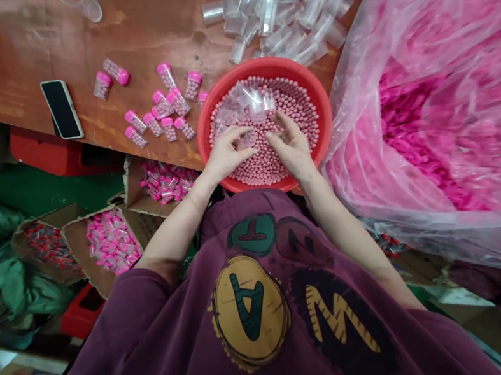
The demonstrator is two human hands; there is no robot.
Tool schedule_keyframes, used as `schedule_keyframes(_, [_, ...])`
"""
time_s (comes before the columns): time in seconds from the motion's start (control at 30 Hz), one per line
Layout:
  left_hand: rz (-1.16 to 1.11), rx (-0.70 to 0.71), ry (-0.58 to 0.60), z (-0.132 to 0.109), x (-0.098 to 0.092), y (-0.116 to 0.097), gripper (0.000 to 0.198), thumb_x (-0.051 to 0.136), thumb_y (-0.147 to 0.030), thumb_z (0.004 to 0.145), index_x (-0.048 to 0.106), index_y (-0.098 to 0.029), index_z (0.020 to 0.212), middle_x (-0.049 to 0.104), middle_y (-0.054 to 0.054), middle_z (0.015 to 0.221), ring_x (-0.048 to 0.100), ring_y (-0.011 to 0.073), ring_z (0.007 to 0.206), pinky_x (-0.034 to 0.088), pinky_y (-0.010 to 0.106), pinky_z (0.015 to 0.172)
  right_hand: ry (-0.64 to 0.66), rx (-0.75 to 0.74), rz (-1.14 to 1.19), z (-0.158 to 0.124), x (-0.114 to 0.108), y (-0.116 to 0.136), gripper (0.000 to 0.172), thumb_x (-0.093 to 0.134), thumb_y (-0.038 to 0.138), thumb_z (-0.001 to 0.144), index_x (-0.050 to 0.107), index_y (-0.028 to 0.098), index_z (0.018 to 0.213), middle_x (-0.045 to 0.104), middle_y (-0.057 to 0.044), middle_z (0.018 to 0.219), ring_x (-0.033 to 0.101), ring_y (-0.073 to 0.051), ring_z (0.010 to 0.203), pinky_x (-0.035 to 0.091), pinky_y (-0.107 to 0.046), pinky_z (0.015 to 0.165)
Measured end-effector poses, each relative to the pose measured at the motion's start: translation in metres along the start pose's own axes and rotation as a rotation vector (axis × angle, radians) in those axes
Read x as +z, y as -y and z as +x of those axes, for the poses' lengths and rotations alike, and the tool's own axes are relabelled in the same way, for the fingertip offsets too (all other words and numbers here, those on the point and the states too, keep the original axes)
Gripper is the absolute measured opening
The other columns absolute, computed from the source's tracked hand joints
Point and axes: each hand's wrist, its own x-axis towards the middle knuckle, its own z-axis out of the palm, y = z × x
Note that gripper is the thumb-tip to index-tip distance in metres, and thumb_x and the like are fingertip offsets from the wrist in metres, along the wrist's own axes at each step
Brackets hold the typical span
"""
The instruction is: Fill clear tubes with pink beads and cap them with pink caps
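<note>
A red basin (324,106) full of small pink beads (293,99) sits at the table's near edge. My left hand (228,154) is over the beads, its thumb and fingers curled around a small clear plastic bottle (248,139). My right hand (292,146) is at the basin's right side, fingers apart and low over the beads, with nothing visible in it. Several empty clear bottles (259,102) lie on the beads just beyond my hands. Left of the basin, bead-filled bottles with pink caps (177,102) lie scattered on the table.
More clear bottles (291,6) are heaped behind the basin. A large clear bag of pink caps (413,120) bulges at the right. A phone (62,109) lies on the wooden table (11,42). Below, cardboard boxes hold filled bottles (113,241); a red stool (45,152) stands nearby.
</note>
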Motion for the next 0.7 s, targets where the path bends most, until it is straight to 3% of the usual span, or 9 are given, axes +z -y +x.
schedule_keyframes(0.07, [0.257, -0.018, 0.061, -0.002, 0.016, -0.012, 0.055, 0.095, -0.024, 0.095, 0.084, -0.017, 0.148, 0.082, 0.014, 0.143, 0.079, 0.0313, 0.131, 0.064, 0.043, 0.115, -0.041, -0.046, -0.05, -0.002, -0.009, 0.002, 0.081, 0.083, 0.087, 0.094, 0.075, 0.033, 0.153, 0.075, -0.012, 0.165, 0.079, -0.033, 0.131, 0.069, -0.061, 0.121])
schedule_keyframes(0.17, [0.649, -0.135, 0.233, -0.005, 0.044, -0.028, 0.04, 0.06, -0.011, 0.112, 0.084, -0.012, 0.144, 0.077, 0.02, 0.152, 0.082, 0.032, 0.131, 0.065, 0.041, 0.11, -0.162, -0.003, -0.077, -0.025, -0.04, 0.002, 0.068, 0.074, 0.088, 0.1, 0.08, 0.032, 0.138, 0.085, -0.011, 0.138, 0.083, -0.031, 0.114, 0.072, -0.058, 0.115])
schedule_keyframes(0.23, [0.807, -0.187, 0.341, -0.004, 0.061, -0.034, 0.053, 0.037, -0.003, 0.114, 0.083, -0.006, 0.142, 0.073, 0.027, 0.158, 0.083, 0.0334, 0.13, 0.065, 0.04, 0.105, -0.258, 0.038, -0.083, -0.05, -0.065, -0.002, 0.066, 0.069, 0.088, 0.102, 0.081, 0.031, 0.133, 0.087, -0.01, 0.122, 0.084, -0.029, 0.101, 0.074, -0.055, 0.106])
schedule_keyframes(0.3, [0.847, -0.203, 0.384, 0.001, 0.075, -0.034, 0.06, 0.029, 0.001, 0.113, 0.079, 0.0, 0.145, 0.07, 0.032, 0.161, 0.083, 0.0353, 0.132, 0.064, 0.039, 0.103, -0.367, 0.074, -0.107, -0.078, -0.087, -0.008, 0.064, 0.068, 0.087, 0.101, 0.08, 0.03, 0.127, 0.086, -0.008, 0.109, 0.082, -0.027, 0.093, 0.074, -0.051, 0.099])
schedule_keyframes(0.43, [0.689, -0.225, 0.329, 0.019, 0.104, -0.028, 0.053, 0.032, 0.001, 0.112, 0.08, -0.002, 0.135, 0.073, 0.032, 0.155, 0.084, 0.0347, 0.126, 0.061, 0.04, 0.105, -0.554, 0.186, -0.191, -0.122, -0.13, -0.024, 0.059, 0.068, 0.083, 0.096, 0.079, 0.028, 0.114, 0.083, -0.007, 0.098, 0.077, -0.025, 0.083, 0.071, -0.047, 0.089])
schedule_keyframes(0.57, [0.423, -0.175, 0.265, 0.036, 0.127, -0.021, 0.025, 0.061, 0.002, 0.097, 0.078, -0.016, 0.101, 0.075, 0.02, 0.144, 0.079, 0.0329, 0.118, 0.06, 0.044, 0.109, -0.741, 0.188, -0.551, -0.143, -0.204, -0.039, 0.042, 0.063, 0.064, 0.104, 0.079, 0.026, 0.108, 0.082, -0.012, 0.103, 0.079, -0.031, 0.1, 0.069, -0.054, 0.101])
schedule_keyframes(0.63, [0.332, -0.149, 0.253, 0.038, 0.126, -0.019, 0.02, 0.073, -0.001, 0.087, 0.074, -0.02, 0.092, 0.076, 0.016, 0.133, 0.076, 0.0326, 0.118, 0.06, 0.044, 0.112, -0.864, 0.232, -0.772, -0.148, -0.249, -0.042, 0.03, 0.058, 0.046, 0.108, 0.078, 0.024, 0.104, 0.083, -0.016, 0.11, 0.079, -0.035, 0.115, 0.065, -0.06, 0.112])
schedule_keyframes(0.7, [0.285, -0.099, 0.248, 0.036, 0.116, -0.018, 0.017, 0.079, -0.007, 0.087, 0.077, -0.02, 0.097, 0.077, 0.014, 0.129, 0.074, 0.0331, 0.122, 0.059, 0.045, 0.116, -0.909, 0.328, -0.881, -0.149, -0.286, -0.045, 0.022, 0.058, 0.031, 0.105, 0.076, 0.023, 0.095, 0.083, -0.019, 0.108, 0.077, -0.037, 0.117, 0.061, -0.063, 0.119])
